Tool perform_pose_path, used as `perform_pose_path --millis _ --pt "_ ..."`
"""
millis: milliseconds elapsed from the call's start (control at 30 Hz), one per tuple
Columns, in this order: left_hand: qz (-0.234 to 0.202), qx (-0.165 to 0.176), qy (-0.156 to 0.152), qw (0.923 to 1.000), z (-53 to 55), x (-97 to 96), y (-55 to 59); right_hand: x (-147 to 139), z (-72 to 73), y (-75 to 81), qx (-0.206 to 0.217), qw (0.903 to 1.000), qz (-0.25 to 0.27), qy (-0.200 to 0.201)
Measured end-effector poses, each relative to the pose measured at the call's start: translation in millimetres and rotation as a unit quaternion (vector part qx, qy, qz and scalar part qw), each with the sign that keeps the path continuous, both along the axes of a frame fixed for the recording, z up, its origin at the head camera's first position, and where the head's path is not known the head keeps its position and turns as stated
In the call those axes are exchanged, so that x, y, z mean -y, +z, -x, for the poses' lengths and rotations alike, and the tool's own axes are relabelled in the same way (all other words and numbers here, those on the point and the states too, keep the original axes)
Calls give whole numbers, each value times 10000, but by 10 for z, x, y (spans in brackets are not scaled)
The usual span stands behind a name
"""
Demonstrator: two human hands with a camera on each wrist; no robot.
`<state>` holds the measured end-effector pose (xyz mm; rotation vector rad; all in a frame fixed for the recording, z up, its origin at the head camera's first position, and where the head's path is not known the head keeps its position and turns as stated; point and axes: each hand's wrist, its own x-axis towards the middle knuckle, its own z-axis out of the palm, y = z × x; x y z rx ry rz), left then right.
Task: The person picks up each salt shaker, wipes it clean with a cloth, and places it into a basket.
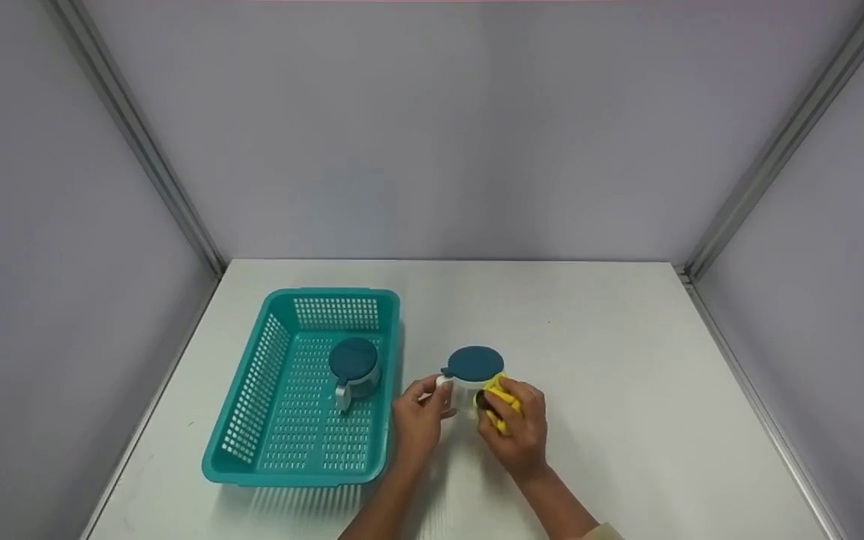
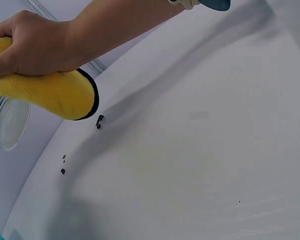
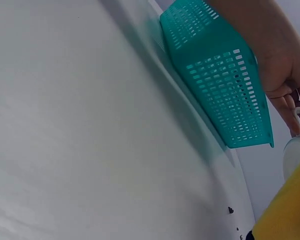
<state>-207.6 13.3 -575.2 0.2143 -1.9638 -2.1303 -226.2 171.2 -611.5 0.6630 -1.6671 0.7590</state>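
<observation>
A clear jar with a dark blue lid (image 1: 475, 363) is held up over the table in the head view. My left hand (image 1: 417, 420) pinches its white handle (image 1: 443, 381) from the left. In my right hand (image 1: 520, 429) is a bunched yellow cloth (image 2: 55, 95) with a dark edge, gripped against the jar's right side. The clear base of the jar (image 2: 14, 122) shows below the cloth in the left wrist view. The right wrist view shows the left hand's fingers hooked at the handle, with the cloth covering part of the jar.
Left of the hands stands a teal plastic basket (image 1: 297, 478) with perforated walls. Inside it sits a similar jar with a blue lid (image 1: 354, 358) and a grey handle. Small dark specks (image 2: 100, 120) lie on the white table (image 1: 627, 375). Grey panels enclose the table.
</observation>
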Motion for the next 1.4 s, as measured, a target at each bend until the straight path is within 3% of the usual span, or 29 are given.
perform_pose_path --millis 67,167,400,467,567,733,867,967,1233,1400 --pt "-44 -92 -47 9999 21 4 -68 -1 1 12 197 9996 188 51" --pt "-97 -113 -72 9999 11 -3 -59 0 13 29 315 9986 406 95" --pt "46 -82 -20 10000 -101 -6 205 9 10 24 346 9979 532 146" --pt "37 -60 23 10000 -114 -3 236 5 7 -7 416 9976 537 156" --pt "-87 -82 94 9999 -92 4 186 -4 -6 -67 581 9966 552 192" --pt "-145 -42 209 9997 -5 35 7 -10 -37 -167 947 9934 597 257" --pt "-173 26 172 9997 19 68 -36 -2 -80 -193 1254 9891 708 301" --pt "-238 30 85 9997 36 91 -40 25 -135 -126 1442 9853 842 354" --pt "-430 -208 -430 9979 81 170 -3 85 -309 263 1567 9792 1130 613" --pt "-536 -191 -744 9956 101 190 -10 67 -314 357 1461 9804 1201 543"
